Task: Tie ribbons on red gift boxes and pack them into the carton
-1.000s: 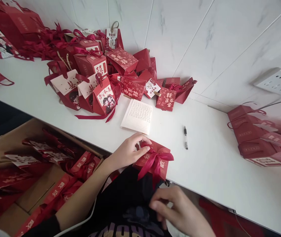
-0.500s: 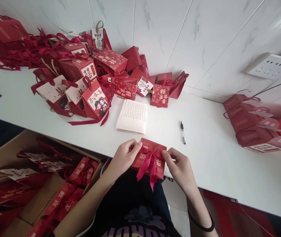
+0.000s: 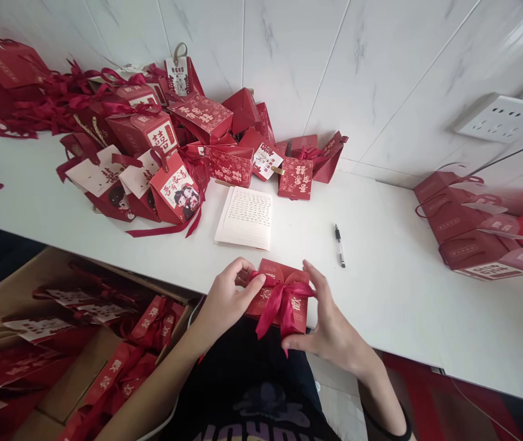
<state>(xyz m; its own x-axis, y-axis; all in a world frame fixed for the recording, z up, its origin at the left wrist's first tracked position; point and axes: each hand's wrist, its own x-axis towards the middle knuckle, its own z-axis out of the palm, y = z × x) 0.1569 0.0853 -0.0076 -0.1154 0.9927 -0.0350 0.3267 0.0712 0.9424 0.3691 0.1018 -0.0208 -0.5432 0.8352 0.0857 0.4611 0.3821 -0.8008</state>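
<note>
A small red gift box (image 3: 301, 306) with gold lettering lies at the front edge of the table, close to my body. A dark pink ribbon bow (image 3: 282, 297) is tied across its top, its tails hanging over the near side. My left hand (image 3: 231, 300) pinches the bow's left loop between thumb and fingers at the box's left edge. My right hand (image 3: 335, 327) is open at the box's right side, thumb and fingers spread around it near the right loop. Whether the right fingertips touch the box I cannot tell.
Behind the box lie an open notebook (image 3: 245, 217) with handwriting and a pen (image 3: 339, 245). Many red gift boxes (image 3: 179, 187) are heaped at the back left; more red boxes (image 3: 454, 214) stand right. A cardboard carton (image 3: 78, 373) of red boxes sits lower left. A power strip (image 3: 504, 119) is on the wall.
My right hand has let go of the bow's right side and opened, its thumb now lower near the box's front corner. The right loop sticks out farther. My left hand stays at the left loop.
</note>
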